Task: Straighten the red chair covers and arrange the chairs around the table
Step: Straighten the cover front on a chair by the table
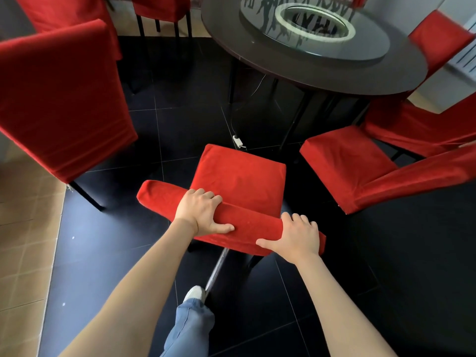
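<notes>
Red chair at 6 o'clock from the table: left hand and right hand both grip its covered top.

Left hand, right hand curled, gripping.

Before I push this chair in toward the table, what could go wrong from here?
Three things, likely:
1. A white plug with its cord lies on the floor just ahead of the held chair; a chair leg could snag or crush it.
2. The chair on the right sits close beside it, so the covers could rub and bunch.
3. Both hands, left hand and right hand, grip the covered backrest top; pushing may drag the fabric askew.
</notes>
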`<state>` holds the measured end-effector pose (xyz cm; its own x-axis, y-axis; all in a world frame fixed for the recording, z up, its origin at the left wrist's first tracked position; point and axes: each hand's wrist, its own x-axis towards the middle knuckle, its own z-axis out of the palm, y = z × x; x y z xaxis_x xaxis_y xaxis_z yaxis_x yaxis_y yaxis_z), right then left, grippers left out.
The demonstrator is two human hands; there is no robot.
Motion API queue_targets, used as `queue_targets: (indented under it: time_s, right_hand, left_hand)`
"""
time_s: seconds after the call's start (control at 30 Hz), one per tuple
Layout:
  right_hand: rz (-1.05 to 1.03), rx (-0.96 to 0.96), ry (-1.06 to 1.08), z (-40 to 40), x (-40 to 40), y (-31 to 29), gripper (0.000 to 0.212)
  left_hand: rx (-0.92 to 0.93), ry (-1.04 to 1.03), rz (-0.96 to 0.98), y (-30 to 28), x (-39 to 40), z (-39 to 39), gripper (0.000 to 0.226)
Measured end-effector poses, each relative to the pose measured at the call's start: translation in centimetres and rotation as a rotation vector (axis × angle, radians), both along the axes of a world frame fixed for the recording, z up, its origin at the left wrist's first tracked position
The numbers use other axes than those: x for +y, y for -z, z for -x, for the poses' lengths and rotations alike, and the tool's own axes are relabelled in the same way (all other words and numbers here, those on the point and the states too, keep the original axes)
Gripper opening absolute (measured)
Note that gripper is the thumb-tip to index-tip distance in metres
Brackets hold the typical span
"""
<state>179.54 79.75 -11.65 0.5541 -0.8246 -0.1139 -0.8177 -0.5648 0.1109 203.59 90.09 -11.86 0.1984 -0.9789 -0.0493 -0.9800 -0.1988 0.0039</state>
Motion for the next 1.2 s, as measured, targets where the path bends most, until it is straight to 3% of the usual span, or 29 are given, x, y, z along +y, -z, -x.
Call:
queue_targets:
  time_s: [0.8,1.2]
  right_hand:
    - [0.053,0.005,-0.002,-6.5,-15.8,-0.1,0.11]
    - [-0.011,0.034,0.034,-7.9,-18.4,-0.3,0.114]
  left_hand:
    - [0.011,0.024,0.017,0.3,-16.2,-6.8,0.099]
    - [0.018,0.028,-0.03,0.1,-18.8,-8.0,0.101]
